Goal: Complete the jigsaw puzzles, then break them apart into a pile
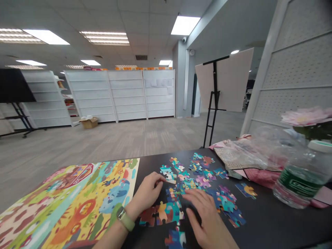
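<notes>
My left hand [150, 187], with a watch on a green band [125, 219] at the wrist, has its fingers bent and the thumb apart. Its fingertips touch or hover beside a pale jigsaw piece [170, 177]. My right hand [203, 212] lies palm down with thumb and fingers apart, its fingertips over the near side of a heap of jigsaw pieces [189, 181]. Between the hands is a joined strip of pieces [167, 212]. Nearer me lies another blue and red piece [175, 239]. What is under the right palm is hidden.
A colourful picture board [109, 193] covers the left of the black table [272, 228]. More pieces [228, 204] lie right of my right hand, with a single piece [246, 190] farther out. A water bottle [298, 183], plastic wrapping [249, 150] and a pink flower [307, 117] stand at the right.
</notes>
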{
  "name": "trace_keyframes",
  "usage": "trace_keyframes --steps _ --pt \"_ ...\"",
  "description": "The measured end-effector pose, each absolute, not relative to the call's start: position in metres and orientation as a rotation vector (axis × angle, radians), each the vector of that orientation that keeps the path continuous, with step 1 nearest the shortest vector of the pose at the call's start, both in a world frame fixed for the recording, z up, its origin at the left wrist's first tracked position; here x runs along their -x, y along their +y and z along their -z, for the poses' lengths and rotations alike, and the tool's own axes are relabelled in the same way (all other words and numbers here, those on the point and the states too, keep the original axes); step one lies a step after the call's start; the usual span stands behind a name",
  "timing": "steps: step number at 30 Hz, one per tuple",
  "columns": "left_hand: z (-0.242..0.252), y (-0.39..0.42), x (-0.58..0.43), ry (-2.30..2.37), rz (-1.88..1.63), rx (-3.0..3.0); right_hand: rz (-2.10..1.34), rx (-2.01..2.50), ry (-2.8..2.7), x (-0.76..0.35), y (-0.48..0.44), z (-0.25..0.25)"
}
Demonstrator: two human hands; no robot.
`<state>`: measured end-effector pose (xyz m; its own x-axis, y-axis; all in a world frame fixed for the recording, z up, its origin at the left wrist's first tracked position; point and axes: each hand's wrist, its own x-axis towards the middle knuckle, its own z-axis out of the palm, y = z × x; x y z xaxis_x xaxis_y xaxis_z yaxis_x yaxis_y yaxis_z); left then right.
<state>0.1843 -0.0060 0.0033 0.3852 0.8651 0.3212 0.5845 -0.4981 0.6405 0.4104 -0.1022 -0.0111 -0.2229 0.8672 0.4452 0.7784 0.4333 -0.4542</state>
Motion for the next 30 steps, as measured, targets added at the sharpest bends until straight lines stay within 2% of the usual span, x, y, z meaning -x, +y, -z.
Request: trace_keyframes --steps 8,13,21,27,30 --pt "0.002 -0.006 -0.18 1.204 -0.805 -2.317 -0.127 1.459 -1.261 -0.46 -0.091 0.013" --pt "0.001 -0.016 -0.207 1.104 -0.748 -2.297 -0.224 1.426 -1.023 -0.495 -0.083 0.01" --pt "-0.001 0.001 -0.279 1.018 -0.653 -2.342 -0.318 1.413 -1.059 -0.497 -0.079 0.02" --pt "-0.011 0.005 -0.258 1.041 -0.78 -2.163 -0.306 1.476 -1.168 -0.497 -0.087 0.014" --pt "-0.022 -0.007 -0.243 0.984 -0.849 -2.132 -0.43 1.426 -1.319 -0.48 -0.089 0.004"
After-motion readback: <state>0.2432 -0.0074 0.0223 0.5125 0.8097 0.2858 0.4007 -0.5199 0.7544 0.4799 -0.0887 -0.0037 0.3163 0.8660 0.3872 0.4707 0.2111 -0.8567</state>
